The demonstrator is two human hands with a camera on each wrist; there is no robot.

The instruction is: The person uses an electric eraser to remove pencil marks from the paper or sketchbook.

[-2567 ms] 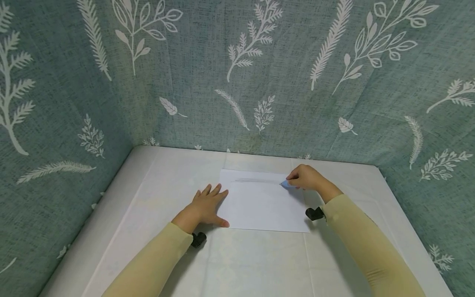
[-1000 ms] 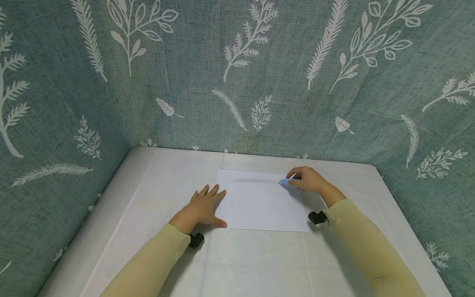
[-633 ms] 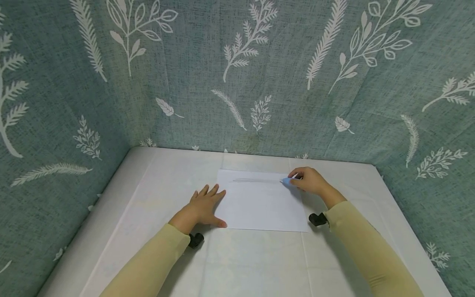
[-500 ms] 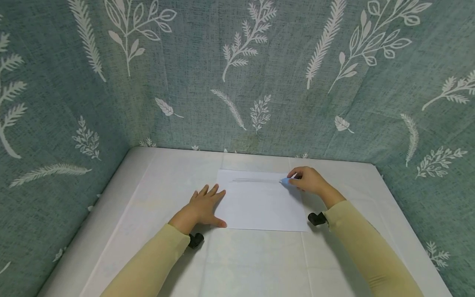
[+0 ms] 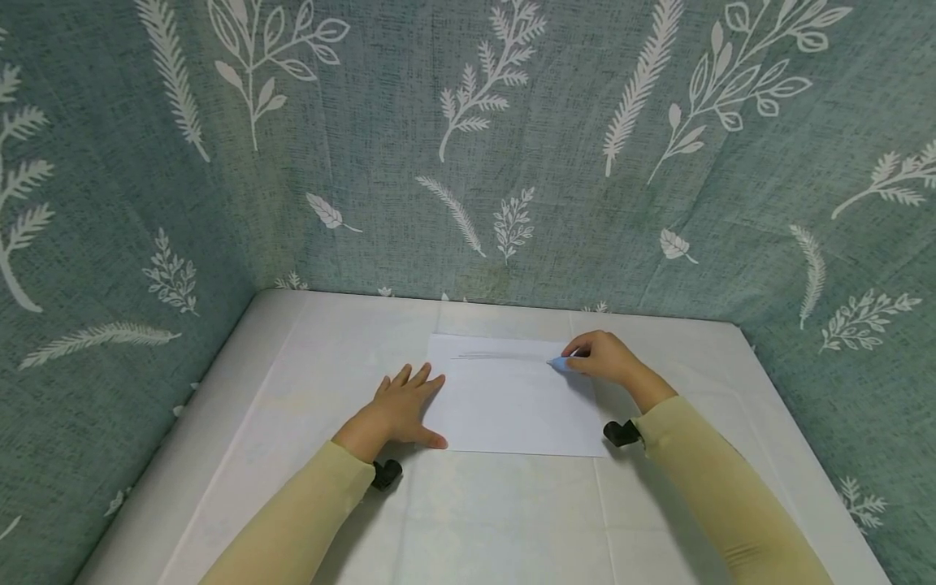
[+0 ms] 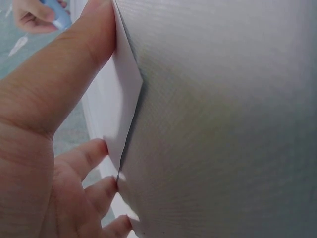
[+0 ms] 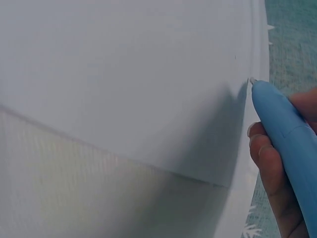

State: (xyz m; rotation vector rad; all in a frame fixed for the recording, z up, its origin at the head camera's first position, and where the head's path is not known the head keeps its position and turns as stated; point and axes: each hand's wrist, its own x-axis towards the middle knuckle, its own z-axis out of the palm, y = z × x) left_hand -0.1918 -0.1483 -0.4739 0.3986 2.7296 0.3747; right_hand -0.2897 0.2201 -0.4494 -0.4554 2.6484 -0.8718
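Note:
A sheet of white paper [image 5: 512,410] lies on the white-covered table, with thin grey lines [image 5: 500,355] running along its upper part. My left hand [image 5: 398,410] rests with fingers spread at the paper's left edge; in the left wrist view the thumb [image 6: 94,39] lies over that edge. My right hand [image 5: 603,359] pinches a thick light blue pen [image 5: 561,364] near the upper right of the sheet. In the right wrist view the pen [image 7: 285,126] has a small metal tip right at the paper's surface, beside its own shadow.
The white table cover [image 5: 504,520] extends around the paper. Green fabric [image 5: 380,195] with white leaf prints hangs behind and at both sides. A small black device sits under each wrist, one at the left [image 5: 387,474] and one at the right [image 5: 621,434].
My right hand shifts the pen tip slightly up and right, then back down and left near the right end of the lines. My left hand stays in place on the paper.

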